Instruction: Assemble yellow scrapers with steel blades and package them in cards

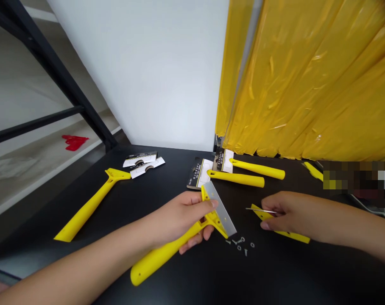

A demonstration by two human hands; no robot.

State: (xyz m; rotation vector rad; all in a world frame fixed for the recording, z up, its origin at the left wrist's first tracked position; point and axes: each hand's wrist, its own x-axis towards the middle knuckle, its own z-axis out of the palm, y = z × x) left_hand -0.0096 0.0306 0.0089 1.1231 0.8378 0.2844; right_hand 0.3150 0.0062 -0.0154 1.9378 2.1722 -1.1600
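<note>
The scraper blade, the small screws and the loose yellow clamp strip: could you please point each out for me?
scraper blade (220, 208), head view, on the bare metal face.
small screws (240, 245), head view, on the middle of the cluster on the table.
yellow clamp strip (294, 235), head view, on the end beyond the right hand.

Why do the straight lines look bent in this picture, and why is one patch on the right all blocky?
Head view: the wide lens bows the black frame and the table edge. The blocky patch is pixelated on purpose, hiding what is there. Soft, even light; glare streaks the yellow curtain and the scraper blade in the left hand.
</note>
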